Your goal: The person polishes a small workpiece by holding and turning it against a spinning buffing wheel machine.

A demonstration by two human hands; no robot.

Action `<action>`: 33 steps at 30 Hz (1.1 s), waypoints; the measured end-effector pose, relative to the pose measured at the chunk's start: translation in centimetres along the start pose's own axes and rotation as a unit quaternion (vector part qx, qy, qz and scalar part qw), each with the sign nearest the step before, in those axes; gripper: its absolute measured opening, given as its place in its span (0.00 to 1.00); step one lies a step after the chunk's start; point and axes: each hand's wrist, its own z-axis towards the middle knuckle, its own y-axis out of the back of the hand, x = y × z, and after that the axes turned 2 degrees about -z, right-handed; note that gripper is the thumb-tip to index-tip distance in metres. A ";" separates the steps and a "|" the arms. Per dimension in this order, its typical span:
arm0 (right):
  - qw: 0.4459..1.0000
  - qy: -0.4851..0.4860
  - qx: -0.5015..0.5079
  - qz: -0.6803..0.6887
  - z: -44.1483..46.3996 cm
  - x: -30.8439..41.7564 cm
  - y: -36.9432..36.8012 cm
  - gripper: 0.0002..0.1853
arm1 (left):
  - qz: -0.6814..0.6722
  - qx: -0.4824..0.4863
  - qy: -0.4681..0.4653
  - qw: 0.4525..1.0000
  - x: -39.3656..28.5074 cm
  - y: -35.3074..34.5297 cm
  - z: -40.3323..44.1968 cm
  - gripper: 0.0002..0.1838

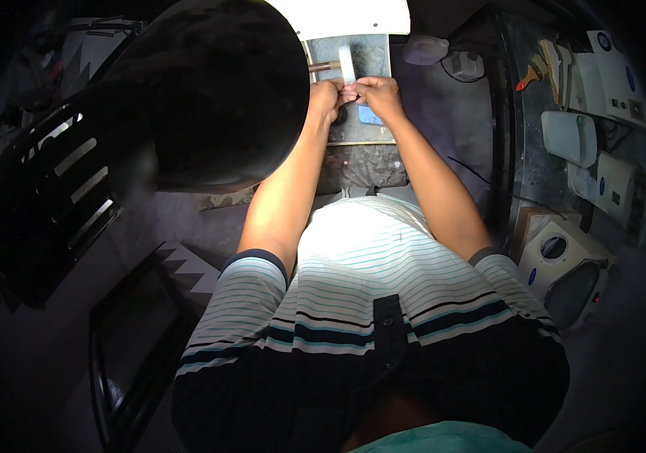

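A narrow white wheel (347, 65), blurred at its top, sits on a brown spindle (324, 66) that comes in from the left. Just below the wheel, my left hand (326, 100) is closed, its fingertips pressed together. My right hand (380, 98) meets it there, pinching too. Whatever the fingers hold between them is too small to make out. Under my right hand lies a blue rectangular piece (370, 115). Both hands are over a grey, dusty tray (361, 142) with a raised rim.
A bright white hood (353, 16) stands above the tray. On the left a large black round shade (217, 98) blocks much of the view. A right-hand bench bears a red-handled brush (531, 74) and several pale machines. A cream-coloured unit (568, 264) stands lower right.
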 end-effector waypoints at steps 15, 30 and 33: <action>1.000 0.030 -0.005 0.004 -0.2 0.3 0.2 0.07 | -0.041 0.007 0.026 0.999 0.5 0.2 0.0 0.11; 1.000 0.010 0.015 -0.025 0.3 -0.1 0.3 0.09 | -0.030 -0.047 -0.022 0.998 0.5 -0.5 -0.7 0.07; 0.998 0.039 0.044 -0.016 -0.2 -0.7 0.2 0.09 | -0.026 -0.023 -0.110 0.993 1.3 -0.4 -1.9 0.06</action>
